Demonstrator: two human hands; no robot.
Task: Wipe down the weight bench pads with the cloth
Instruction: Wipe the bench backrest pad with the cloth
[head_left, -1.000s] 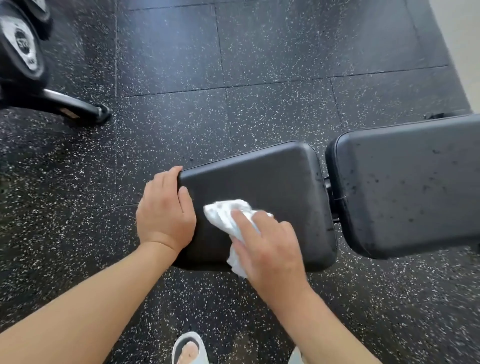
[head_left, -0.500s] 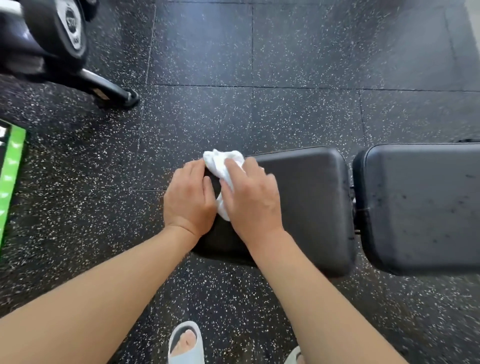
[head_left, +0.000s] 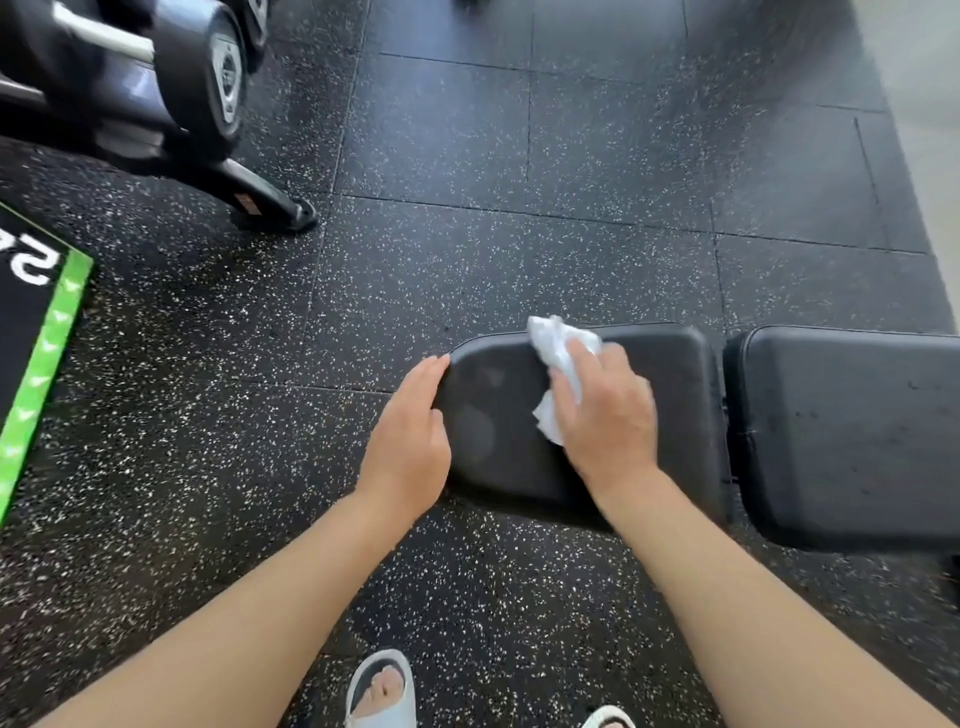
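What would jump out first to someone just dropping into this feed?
The white cloth stands out most, bunched under the right hand on the far edge of the black seat pad at centre. The left hand rests on that pad's left end, and the larger back pad lies to its right across a narrow gap. At far left, a bright green-edged mat breaks up the speckled black floor.

Black seat pad (head_left: 670, 415) carries a crumpled white cloth (head_left: 558, 353) near its far edge. Both hands rest on the seat pad. Back pad (head_left: 852, 441) sits just beside the seat pad, bare.
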